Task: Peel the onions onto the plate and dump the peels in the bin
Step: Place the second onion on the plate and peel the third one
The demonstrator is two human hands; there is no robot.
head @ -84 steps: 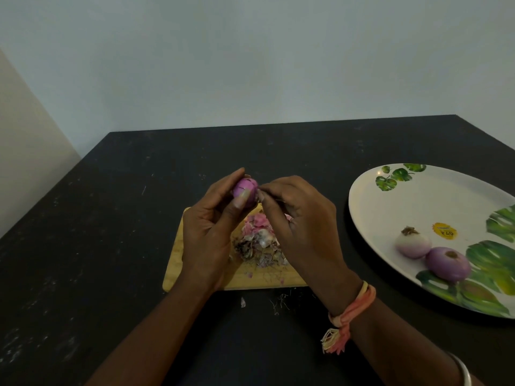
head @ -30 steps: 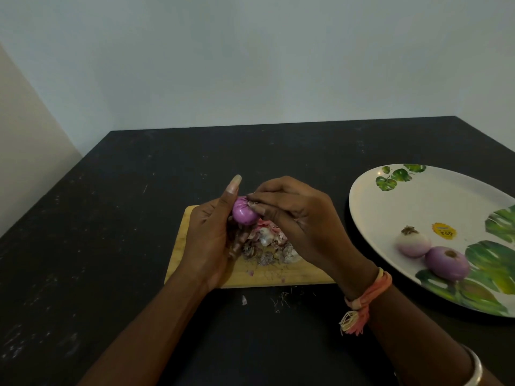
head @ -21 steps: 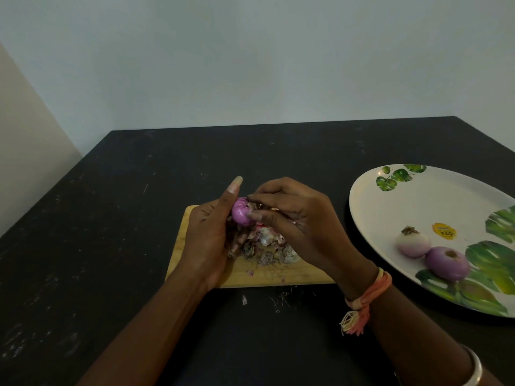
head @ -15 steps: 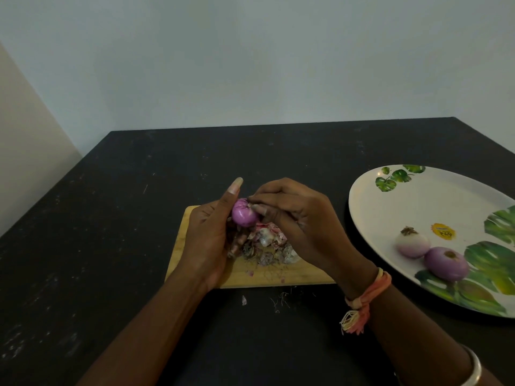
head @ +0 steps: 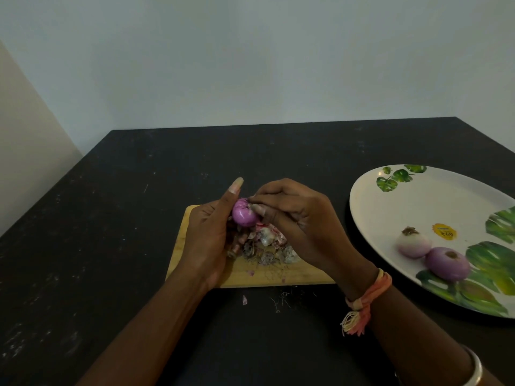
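A pale onion (head: 413, 243) and a purple onion (head: 448, 263) are already laid, peeled, on the plate (head: 418, 201). A third onion (head: 244, 216) is gripped by the left hand (head: 207, 240) above the board (head: 278, 278), and its top is pinched by the right hand (head: 301, 227). The peels (head: 267, 247) are piled on the board and are not dumped yet. No bin is seen.

I read this as a home, a plain kitchen or dining corner. A black desk (head: 111, 218) sits against bare pale walls (head: 250, 65). On it are a small wooden chopping board (head: 295, 277) heaped with onion peels (head: 267, 246) and a leaf-printed plate (head: 418, 204) carrying a pale onion (head: 413, 245) and a purple onion (head: 448, 264).
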